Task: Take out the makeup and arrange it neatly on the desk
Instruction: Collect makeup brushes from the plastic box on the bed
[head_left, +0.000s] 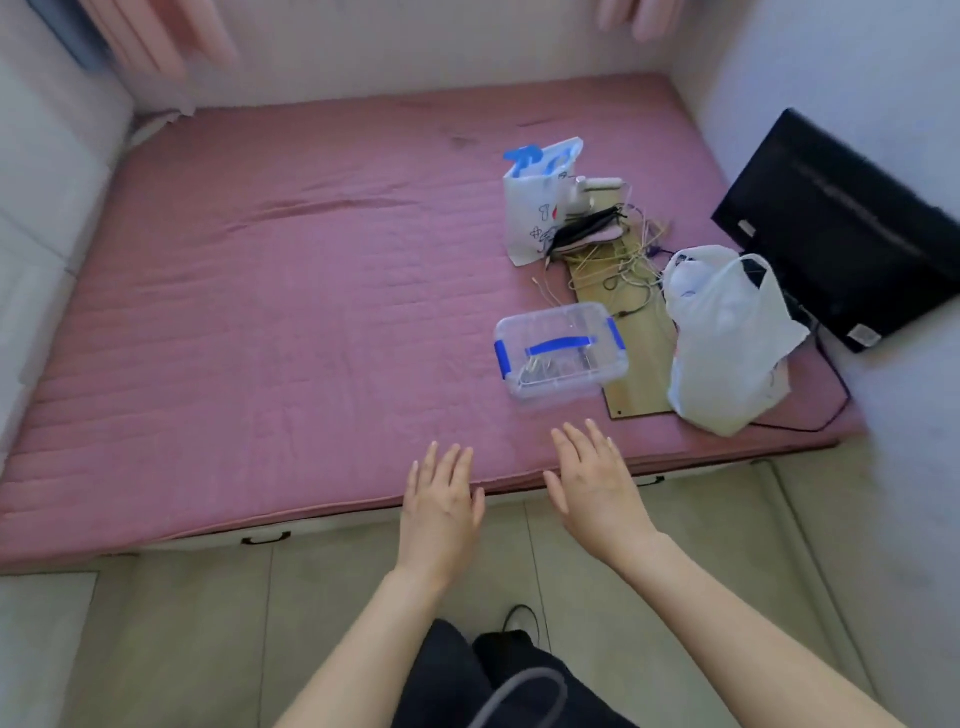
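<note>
— Since nothing has been lifted out, would you say the job has even begun?

— Hardly, I'd judge. The left hand (441, 499) and the right hand (592, 478) both hover palm down over the near edge of the pink mattress (260, 312), fingers straight and spread, holding nothing.

— And the makeup itself?

— Most likely inside the clear plastic box (561, 353), which sits lid on, blue clasps at its ends and a blue handle on top, just beyond the right hand. Some small items show through its wall, but they are too blurred to name.

— So what is left?

— Everything, as I read it: unclip the lid, take the pieces out, set them in order. No desk is in view, so where they will end up I cannot tell.

— What else lies on that mattress?

— A white plastic bag (727, 332) just right of the box, resting partly on a thin wooden board (634, 358). Farther back stands a white paper bag (540, 202) with blue handles, beside a tangle of cables (623, 254). A black flat screen (841, 228) leans against the right-hand wall.

— The room?

— Small. Pale walls close round the mattress, pink curtains (156, 36) hang at the far left, pale tiled floor (208, 623) underfoot
</note>
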